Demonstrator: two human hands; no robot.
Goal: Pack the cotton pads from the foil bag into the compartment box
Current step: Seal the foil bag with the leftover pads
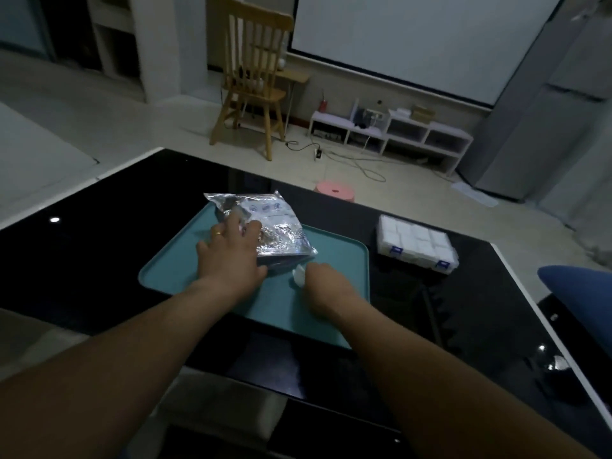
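Foil bag [265,223], silver and crinkled with a printed white panel, lies on the far left part of a teal tray [344,250], its far corner overhanging the tray's rim. The left hand [231,255] rests flat on top of the bag's near half, fingers spread and only slightly bent, pressing it down rather than closing round it; a gold ring shows on one finger. Just beside the bag's near end, the right hand [326,283] hovers low over the tray with its fingers curled, pinching a white cotton pad [299,276] that sticks out past the fingertips toward the bag. Whether the pad touches the bag cannot be told. The compartment box [417,245], clear plastic with blue latches and white pads showing through in its cells, sits on the glossy black table [116,233] to the right of the tray, apart from both hands. Beyond the table stand a wooden chair [253,71], a pink stool [334,191] and a low white shelf [390,130] under a projection screen [414,38].
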